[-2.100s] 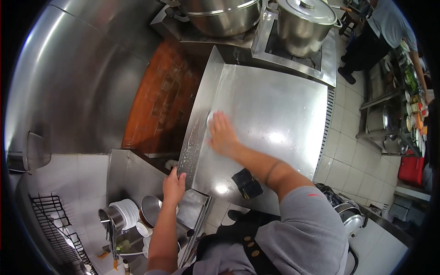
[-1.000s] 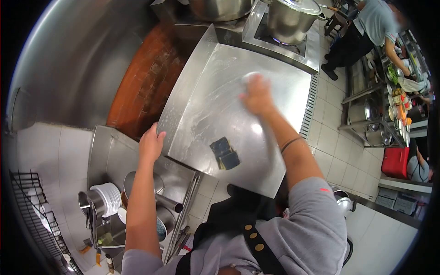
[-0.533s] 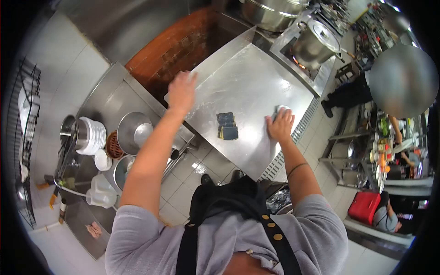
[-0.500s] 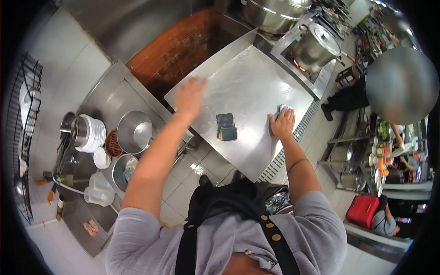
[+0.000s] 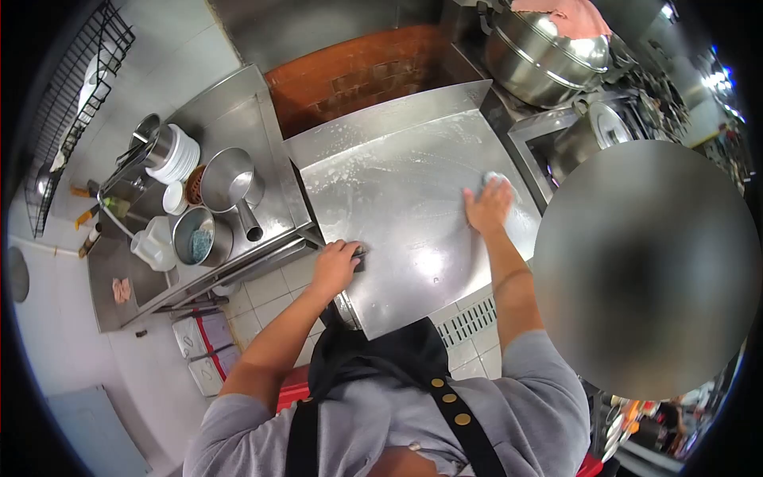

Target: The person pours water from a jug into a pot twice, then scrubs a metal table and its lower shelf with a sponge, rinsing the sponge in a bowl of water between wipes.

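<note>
A steel worktable (image 5: 405, 207) lies in front of me, its surface wet, with foam spots toward the back left. My left hand (image 5: 337, 269) is at the table's left edge, fingers curled round a dark sponge (image 5: 360, 258) that shows only in part. Farther right, my right hand (image 5: 489, 208) presses a crumpled whitish cloth (image 5: 495, 176) against the metal. The cloth peeks out beyond the fingertips; most of it is covered by them.
On the left counter stand a steel saucepan (image 5: 226, 179), stacked white plates (image 5: 179, 159) and a steel pot (image 5: 199, 238) with something blue inside. A large steamer pot (image 5: 544, 60) is at the back right. Close by on the right is a person, blurred out (image 5: 644, 270).
My left hand has come down and nearer onto the dark sponge, formerly lying on the table. Foam shows across the surface. My view has turned, and the blurred person appears much closer.
</note>
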`<state>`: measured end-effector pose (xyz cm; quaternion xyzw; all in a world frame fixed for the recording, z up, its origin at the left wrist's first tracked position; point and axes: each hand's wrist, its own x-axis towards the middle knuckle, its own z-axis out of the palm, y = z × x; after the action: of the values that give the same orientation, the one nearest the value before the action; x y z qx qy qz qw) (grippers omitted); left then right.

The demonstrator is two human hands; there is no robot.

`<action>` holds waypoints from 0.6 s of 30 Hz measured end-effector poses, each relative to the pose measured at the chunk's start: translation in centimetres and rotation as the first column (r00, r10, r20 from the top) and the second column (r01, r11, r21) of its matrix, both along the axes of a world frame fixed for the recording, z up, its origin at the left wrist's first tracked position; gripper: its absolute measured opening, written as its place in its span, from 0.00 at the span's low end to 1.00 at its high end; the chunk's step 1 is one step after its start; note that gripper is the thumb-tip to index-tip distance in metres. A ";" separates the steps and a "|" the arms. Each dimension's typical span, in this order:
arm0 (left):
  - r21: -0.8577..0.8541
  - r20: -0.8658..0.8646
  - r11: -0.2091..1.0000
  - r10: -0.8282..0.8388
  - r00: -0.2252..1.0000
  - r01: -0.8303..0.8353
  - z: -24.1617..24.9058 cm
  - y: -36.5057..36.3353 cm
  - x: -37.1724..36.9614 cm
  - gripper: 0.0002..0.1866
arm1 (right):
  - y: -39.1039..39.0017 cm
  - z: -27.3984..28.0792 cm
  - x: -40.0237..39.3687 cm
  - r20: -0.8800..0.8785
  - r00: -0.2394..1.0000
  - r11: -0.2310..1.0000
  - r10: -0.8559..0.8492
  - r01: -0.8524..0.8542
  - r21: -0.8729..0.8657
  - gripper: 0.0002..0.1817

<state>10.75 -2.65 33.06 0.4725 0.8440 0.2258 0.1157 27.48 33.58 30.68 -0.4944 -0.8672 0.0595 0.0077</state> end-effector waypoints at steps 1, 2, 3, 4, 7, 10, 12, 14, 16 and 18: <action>-0.010 -0.007 1.000 0.019 1.000 -0.019 -0.2 -0.5 0.7 0.18 | 0.3 -0.3 -3.1 -0.009 0.997 0.997 0.079 -0.080 -0.019 0.49; 0.001 0.013 0.996 0.094 0.996 -0.094 -0.5 -1.0 1.4 0.16 | -1.0 -1.1 -6.3 -0.039 0.977 0.978 0.209 -0.208 0.016 0.49; 0.011 0.034 0.987 0.162 0.986 -0.163 -0.5 -1.4 2.0 0.15 | -3.6 -1.4 -9.6 -0.047 0.939 0.940 0.341 -0.340 0.038 0.48; 0.035 0.058 0.974 0.224 0.973 -0.226 -0.2 -1.9 2.8 0.11 | -6.5 -1.4 -12.5 -0.038 0.895 0.896 0.444 -0.444 0.018 0.48; -0.009 0.245 0.934 0.347 0.905 -0.356 0.7 -4.0 3.8 0.10 | -16.8 -2.0 -15.6 -0.135 0.714 0.714 0.687 -0.698 -0.058 0.48; 0.029 0.278 0.872 0.462 0.842 -0.488 0.8 -7.7 4.3 0.10 | -23.3 -1.3 -9.6 -0.168 0.518 0.521 0.839 -0.853 -0.028 0.46; 0.029 0.355 0.809 0.541 0.762 -0.588 0.5 -11.6 4.7 0.11 | -23.1 -0.8 -3.2 -0.307 0.460 0.445 0.833 -0.887 -0.122 0.47; 0.132 0.466 0.728 0.553 0.690 -0.672 -0.1 -15.6 5.3 0.12 | -18.7 -1.2 0.8 -0.274 0.611 0.586 0.742 -0.791 -0.178 0.50; 0.140 0.659 0.585 0.547 0.516 -0.799 1.1 -17.7 6.9 0.10 | -11.4 -1.3 1.4 0.008 0.799 0.797 0.602 -0.600 -0.072 0.50; 0.083 0.640 0.536 0.618 0.457 -0.840 0.9 -20.7 7.5 0.10 | -4.9 -1.0 -0.5 0.038 0.938 0.938 0.344 -0.345 0.028 0.51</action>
<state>18.29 -23.36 33.95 -0.0185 0.8310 0.5380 0.1402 26.98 28.67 29.65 -0.3356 -0.9412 0.0371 -0.0083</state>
